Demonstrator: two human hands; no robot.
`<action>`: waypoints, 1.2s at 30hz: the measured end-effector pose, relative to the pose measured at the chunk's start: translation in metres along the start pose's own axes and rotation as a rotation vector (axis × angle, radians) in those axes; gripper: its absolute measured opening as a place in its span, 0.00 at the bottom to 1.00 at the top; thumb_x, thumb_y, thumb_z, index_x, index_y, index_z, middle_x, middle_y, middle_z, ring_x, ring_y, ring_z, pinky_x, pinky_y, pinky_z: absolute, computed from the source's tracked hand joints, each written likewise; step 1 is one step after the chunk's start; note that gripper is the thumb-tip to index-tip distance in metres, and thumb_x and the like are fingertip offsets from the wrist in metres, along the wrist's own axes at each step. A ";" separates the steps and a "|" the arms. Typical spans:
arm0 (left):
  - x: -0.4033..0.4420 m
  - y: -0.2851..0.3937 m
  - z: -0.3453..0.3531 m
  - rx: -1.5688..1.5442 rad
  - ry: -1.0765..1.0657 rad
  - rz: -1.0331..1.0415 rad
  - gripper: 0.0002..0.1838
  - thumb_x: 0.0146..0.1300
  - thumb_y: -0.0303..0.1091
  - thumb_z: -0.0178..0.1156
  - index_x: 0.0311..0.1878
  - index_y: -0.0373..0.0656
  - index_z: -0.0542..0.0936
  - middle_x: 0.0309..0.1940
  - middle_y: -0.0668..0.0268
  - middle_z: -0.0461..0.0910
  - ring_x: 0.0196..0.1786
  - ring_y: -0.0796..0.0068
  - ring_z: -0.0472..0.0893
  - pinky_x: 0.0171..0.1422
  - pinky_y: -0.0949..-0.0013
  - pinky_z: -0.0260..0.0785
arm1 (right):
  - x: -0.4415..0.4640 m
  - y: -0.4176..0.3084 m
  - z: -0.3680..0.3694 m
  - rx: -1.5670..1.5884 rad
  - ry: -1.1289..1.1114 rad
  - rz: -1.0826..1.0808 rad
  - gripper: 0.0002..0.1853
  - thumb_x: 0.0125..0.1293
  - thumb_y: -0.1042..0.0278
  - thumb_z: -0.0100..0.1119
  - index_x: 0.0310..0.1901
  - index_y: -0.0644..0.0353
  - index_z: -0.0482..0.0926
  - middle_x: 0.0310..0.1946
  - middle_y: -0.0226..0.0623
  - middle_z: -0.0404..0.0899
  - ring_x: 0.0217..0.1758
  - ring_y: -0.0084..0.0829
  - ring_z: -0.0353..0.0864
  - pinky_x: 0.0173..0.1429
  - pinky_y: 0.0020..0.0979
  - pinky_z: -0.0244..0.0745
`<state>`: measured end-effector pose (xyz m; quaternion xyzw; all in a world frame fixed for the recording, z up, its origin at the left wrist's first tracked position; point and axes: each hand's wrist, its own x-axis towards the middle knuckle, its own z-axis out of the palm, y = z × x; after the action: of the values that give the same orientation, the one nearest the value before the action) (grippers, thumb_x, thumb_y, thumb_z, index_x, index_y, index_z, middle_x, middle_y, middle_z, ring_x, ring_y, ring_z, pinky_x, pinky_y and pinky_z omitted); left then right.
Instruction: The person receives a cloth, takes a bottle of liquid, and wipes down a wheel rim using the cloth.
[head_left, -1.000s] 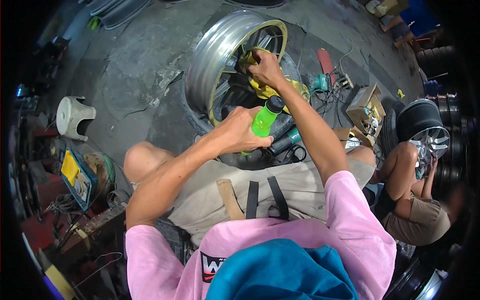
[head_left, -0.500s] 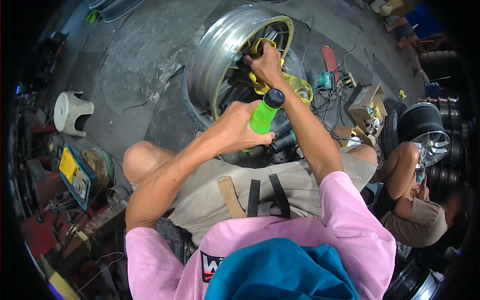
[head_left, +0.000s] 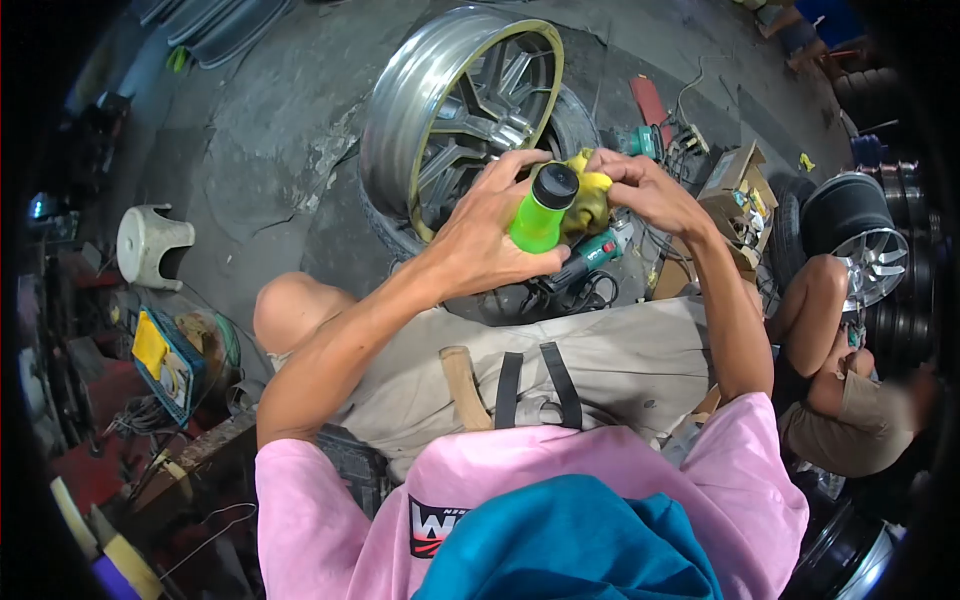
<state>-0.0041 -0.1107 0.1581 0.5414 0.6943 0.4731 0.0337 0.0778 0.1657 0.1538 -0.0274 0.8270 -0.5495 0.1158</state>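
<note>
Gripping green bottle (head_left: 538,228) w/ L hand (head_left: 480,235), pinching yellow cloth (head_left: 592,207) w/ R hand (head_left: 655,195) fingers just beside bottle, nr wheel (head_left: 400,110). Best hold bottle steady, cap (head_left: 555,183) up, cloth bunched.

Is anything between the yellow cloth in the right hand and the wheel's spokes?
Partly: the left hand, holding the green bottle, is beside the yellow cloth and overlaps the lower right of the wheel in this view. Nothing visible covers the upper spokes; depth is hard to judge.
</note>
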 end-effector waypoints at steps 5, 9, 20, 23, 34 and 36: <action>0.019 0.032 0.013 -0.341 -0.188 -0.174 0.38 0.50 0.39 0.81 0.64 0.38 0.76 0.45 0.65 0.79 0.49 0.68 0.81 0.58 0.66 0.74 | -0.035 -0.019 0.012 0.287 -0.024 0.160 0.11 0.71 0.72 0.62 0.50 0.66 0.87 0.34 0.19 0.81 0.37 0.13 0.75 0.45 0.22 0.72; 0.032 0.043 0.017 -0.369 -0.241 -0.053 0.25 0.50 0.37 0.80 0.48 0.41 0.79 0.44 0.63 0.79 0.47 0.68 0.80 0.51 0.63 0.72 | -0.071 -0.050 -0.003 0.388 0.036 0.154 0.10 0.73 0.66 0.70 0.47 0.64 0.87 0.35 0.20 0.83 0.35 0.12 0.75 0.40 0.22 0.72; 0.050 0.001 -0.005 -0.204 -0.167 -0.213 0.19 0.50 0.33 0.78 0.40 0.39 0.79 0.30 0.69 0.80 0.34 0.76 0.80 0.42 0.68 0.75 | -0.090 0.016 -0.026 0.236 0.001 0.254 0.12 0.71 0.60 0.72 0.42 0.61 0.86 0.32 0.19 0.82 0.36 0.13 0.74 0.43 0.23 0.70; 0.050 -0.003 -0.019 -0.104 -0.203 -0.300 0.18 0.51 0.32 0.77 0.40 0.39 0.78 0.28 0.69 0.80 0.32 0.77 0.80 0.41 0.69 0.75 | -0.086 0.020 -0.029 0.210 0.076 0.199 0.09 0.70 0.63 0.67 0.39 0.61 0.86 0.31 0.19 0.78 0.35 0.14 0.71 0.43 0.23 0.66; 0.033 -0.013 -0.032 -0.091 -0.100 -0.367 0.16 0.54 0.31 0.75 0.40 0.37 0.77 0.38 0.66 0.78 0.43 0.72 0.78 0.53 0.66 0.72 | -0.070 0.005 -0.015 0.541 0.261 0.208 0.16 0.80 0.54 0.60 0.49 0.59 0.86 0.38 0.17 0.81 0.38 0.12 0.75 0.45 0.21 0.69; 0.032 -0.014 -0.036 -0.030 -0.040 -0.419 0.17 0.55 0.31 0.75 0.42 0.38 0.77 0.40 0.66 0.79 0.45 0.74 0.78 0.54 0.65 0.73 | -0.072 0.001 -0.021 0.264 0.081 0.295 0.16 0.79 0.55 0.62 0.45 0.61 0.87 0.38 0.17 0.81 0.38 0.11 0.76 0.46 0.19 0.70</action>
<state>-0.0474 -0.1078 0.1837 0.3939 0.7837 0.4551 0.1533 0.1431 0.1978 0.1722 0.1316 0.7467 -0.6311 0.1640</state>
